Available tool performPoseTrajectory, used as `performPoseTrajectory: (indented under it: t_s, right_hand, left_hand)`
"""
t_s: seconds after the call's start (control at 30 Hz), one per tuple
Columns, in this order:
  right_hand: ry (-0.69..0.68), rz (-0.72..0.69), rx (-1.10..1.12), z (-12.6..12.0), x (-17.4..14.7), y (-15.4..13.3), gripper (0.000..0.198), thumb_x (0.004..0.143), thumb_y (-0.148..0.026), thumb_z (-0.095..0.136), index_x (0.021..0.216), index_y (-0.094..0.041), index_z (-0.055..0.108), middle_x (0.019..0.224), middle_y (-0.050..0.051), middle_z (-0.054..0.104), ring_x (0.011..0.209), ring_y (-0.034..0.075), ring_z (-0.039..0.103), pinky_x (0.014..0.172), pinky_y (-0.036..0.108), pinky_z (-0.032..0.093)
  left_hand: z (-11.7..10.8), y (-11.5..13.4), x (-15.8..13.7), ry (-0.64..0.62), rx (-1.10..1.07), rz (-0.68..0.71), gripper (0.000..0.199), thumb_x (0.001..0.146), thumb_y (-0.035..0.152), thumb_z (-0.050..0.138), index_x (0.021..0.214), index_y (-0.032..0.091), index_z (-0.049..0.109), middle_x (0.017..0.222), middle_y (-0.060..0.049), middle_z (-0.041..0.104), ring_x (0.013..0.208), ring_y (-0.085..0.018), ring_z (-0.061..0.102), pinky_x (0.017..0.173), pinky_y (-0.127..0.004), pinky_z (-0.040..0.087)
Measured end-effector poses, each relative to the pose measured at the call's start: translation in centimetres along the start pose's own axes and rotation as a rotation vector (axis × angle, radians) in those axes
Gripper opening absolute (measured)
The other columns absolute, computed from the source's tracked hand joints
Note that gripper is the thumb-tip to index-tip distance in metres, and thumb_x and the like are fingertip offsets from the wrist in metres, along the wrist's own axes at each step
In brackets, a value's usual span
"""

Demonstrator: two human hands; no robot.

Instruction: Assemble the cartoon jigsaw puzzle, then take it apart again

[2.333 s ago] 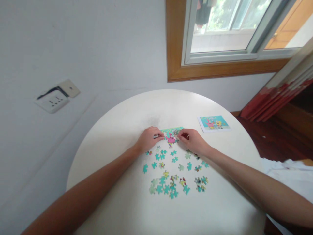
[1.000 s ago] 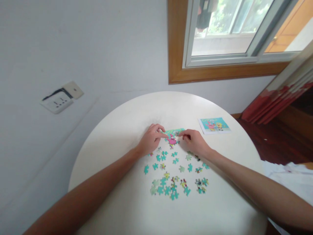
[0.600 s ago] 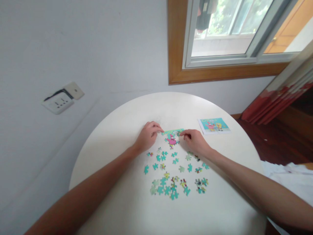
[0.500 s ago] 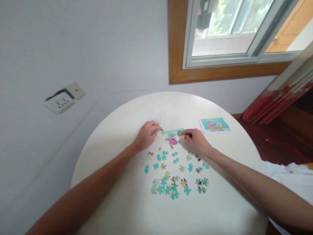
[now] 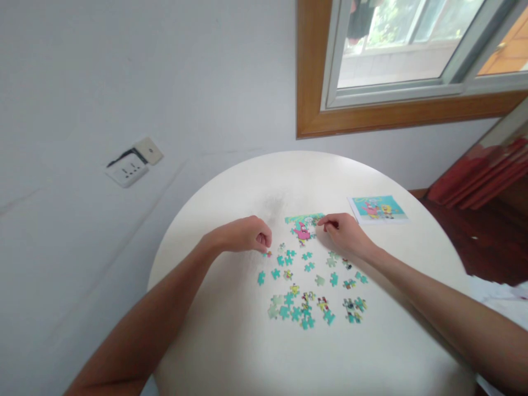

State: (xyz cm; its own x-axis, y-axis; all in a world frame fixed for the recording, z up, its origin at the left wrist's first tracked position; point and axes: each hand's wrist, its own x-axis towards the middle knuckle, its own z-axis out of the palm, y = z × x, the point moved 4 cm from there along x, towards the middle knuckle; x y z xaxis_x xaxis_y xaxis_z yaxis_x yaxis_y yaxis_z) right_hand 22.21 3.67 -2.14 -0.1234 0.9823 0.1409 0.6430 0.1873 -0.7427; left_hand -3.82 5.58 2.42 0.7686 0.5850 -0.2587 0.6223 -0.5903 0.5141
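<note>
A partly joined jigsaw puzzle [image 5: 303,233] with a pink cartoon figure lies near the middle of the white table. At its upper right corner, my right hand [image 5: 343,232] is closed, its thumb and index fingertips on a small puzzle piece at the edge, mostly covered by the fingers. To the left and lower down, my left hand [image 5: 252,235] is curled, fingertips pinched at a small orange and multicoloured puzzle piece [image 5: 269,254] that shows just below them. Several loose puzzle pieces [image 5: 296,313], mostly teal, lie spread in front of both hands.
A picture card [image 5: 380,209] with the same cartoon figures lies to the right, beyond my right hand. The round table [image 5: 231,341] stands close to a wall with a socket [image 5: 128,169] and a window. Red curtain [image 5: 478,173] and white cloth [image 5: 501,300] are on the right.
My left hand has left the puzzle's upper left corner, moved down towards me and closed at a loose piece. My right hand stays at the upper right corner. The view has shifted slightly.
</note>
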Motion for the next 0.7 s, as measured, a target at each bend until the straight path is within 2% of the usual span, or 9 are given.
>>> performPoseTrajectory:
  t_s: [0.1,0.23,0.4,0.53,0.7]
  right_hand:
    - [0.003,-0.001,-0.005,-0.2,0.0,-0.1,0.035,0.073,-0.011,0.044,0.087,-0.014,0.075,0.081,0.007,0.075,0.068,0.018,0.063,0.068,0.029,0.046]
    - [0.001,0.002,0.012,-0.4,0.0,-0.2,0.035,0.072,-0.01,0.044,0.087,-0.014,0.075,0.08,0.008,0.074,0.067,0.017,0.062,0.068,0.029,0.046]
    - [-0.004,0.007,0.035,-0.5,0.3,0.1,0.035,0.071,-0.011,0.044,0.086,-0.013,0.075,0.076,0.008,0.072,0.065,0.016,0.061,0.064,0.028,0.045]
    - [-0.014,0.011,0.033,-0.9,0.7,0.2,0.035,0.071,-0.012,0.043,0.087,-0.013,0.075,0.073,0.007,0.071,0.06,0.015,0.058,0.059,0.027,0.042]
    - [-0.058,0.003,0.048,-1.9,0.9,-0.2,0.035,0.07,-0.011,0.044,0.087,-0.013,0.074,0.07,0.006,0.069,0.061,0.015,0.059,0.06,0.027,0.043]
  left_hand:
    - [0.6,0.2,0.0,-0.044,-0.01,-0.012,0.006,0.07,0.018,0.073,0.076,0.019,0.072,0.068,0.001,0.069,0.061,-0.013,0.062,0.057,-0.021,0.039]
    - [1.0,0.3,0.2,-0.038,-0.011,0.023,0.006,0.069,0.02,0.074,0.07,0.019,0.069,0.063,0.002,0.064,0.058,-0.012,0.057,0.055,-0.022,0.036]
    - [0.8,0.9,0.5,0.025,0.086,0.066,0.018,0.079,0.029,0.066,0.067,0.017,0.061,0.063,0.002,0.059,0.058,-0.011,0.052,0.056,-0.023,0.033]
    - [0.4,2.0,1.0,0.133,0.168,0.136,0.028,0.089,0.033,0.056,0.066,0.017,0.057,0.065,0.0,0.057,0.059,-0.012,0.048,0.058,-0.025,0.032]
    - [0.3,2.3,1.3,0.187,0.194,0.152,0.026,0.091,0.032,0.052,0.071,0.018,0.06,0.068,0.0,0.058,0.062,-0.012,0.049,0.06,-0.025,0.034]
